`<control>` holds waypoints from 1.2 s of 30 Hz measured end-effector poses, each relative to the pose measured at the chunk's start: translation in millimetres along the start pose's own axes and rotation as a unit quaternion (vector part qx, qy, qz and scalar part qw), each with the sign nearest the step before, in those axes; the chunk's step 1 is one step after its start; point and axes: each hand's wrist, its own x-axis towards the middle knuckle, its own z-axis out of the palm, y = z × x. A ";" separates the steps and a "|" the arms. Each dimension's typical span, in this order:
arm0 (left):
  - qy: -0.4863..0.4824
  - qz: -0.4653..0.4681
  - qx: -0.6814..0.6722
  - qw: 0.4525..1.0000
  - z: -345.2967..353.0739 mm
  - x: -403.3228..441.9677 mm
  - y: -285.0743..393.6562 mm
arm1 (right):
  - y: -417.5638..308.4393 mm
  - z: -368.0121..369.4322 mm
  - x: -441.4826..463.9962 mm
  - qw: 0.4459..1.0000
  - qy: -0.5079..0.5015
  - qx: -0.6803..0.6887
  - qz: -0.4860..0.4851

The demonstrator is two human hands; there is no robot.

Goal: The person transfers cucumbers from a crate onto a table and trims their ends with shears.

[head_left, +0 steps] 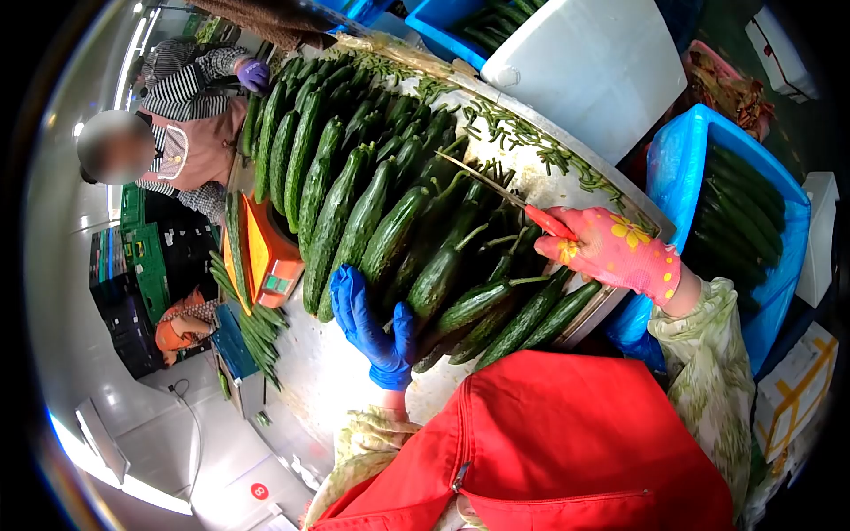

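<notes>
My left hand (pixel 372 332), in a blue glove, lies against the near ends of the cucumbers (pixel 363 217). Its fingers are stretched out, with the thumb apart. A pink glove with yellow flowers covers my right hand (pixel 611 248), which is closed round the red handle of a knife (pixel 482 180). The thin blade points up and left over the stem ends of the cucumbers. Dark green and bumpy, the cucumbers lie side by side in a thick pile, several still with stems.
Cut stem pieces (pixel 531 142) litter the table's far edge. Blue crates (pixel 801 232) of cucumbers and a white box (pixel 584 71) stand beyond. At left are an orange scale (pixel 274 261) and a person in a pink apron (pixel 199 150) with a purple-gloved hand by the pile.
</notes>
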 end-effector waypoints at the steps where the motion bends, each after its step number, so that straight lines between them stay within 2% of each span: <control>1: 0.000 -0.001 -0.001 1.000 0.0 0.0 0.2 | 1.4 0.4 0.7 1.000 0.010 -0.009 -0.012; 8: -0.017 -0.012 -0.002 1.000 -0.2 -0.6 1.5 | 11.8 -1.1 6.8 0.995 0.078 -0.019 -0.052; 10: -0.024 -0.020 -0.013 0.999 -0.4 -1.9 2.4 | 8.2 -16.7 15.3 1.000 0.017 -0.005 0.008; 12: -0.025 -0.029 -0.025 0.999 0.3 -1.6 2.8 | 5.9 -27.2 23.9 0.997 -0.047 0.061 0.029; 18: -0.025 -0.019 -0.022 0.999 1.5 -3.2 0.0 | 4.0 -48.2 49.0 0.977 -0.167 0.108 0.071; 27: -0.030 -0.021 -0.007 0.999 -0.3 -0.5 4.3 | -10.2 -40.2 49.9 0.978 -0.144 0.114 0.094; 30: -0.026 -0.020 -0.008 0.999 0.4 -0.8 3.6 | -14.9 -34.2 49.2 0.984 -0.117 0.100 0.091; 33: -0.019 -0.020 -0.020 0.999 2.4 -2.5 2.5 | 2.6 -12.3 56.3 0.993 -0.071 0.087 0.031; 36: -0.016 -0.016 -0.023 0.999 3.1 -4.7 -2.3 | -3.7 -27.1 37.1 0.990 -0.049 0.120 0.055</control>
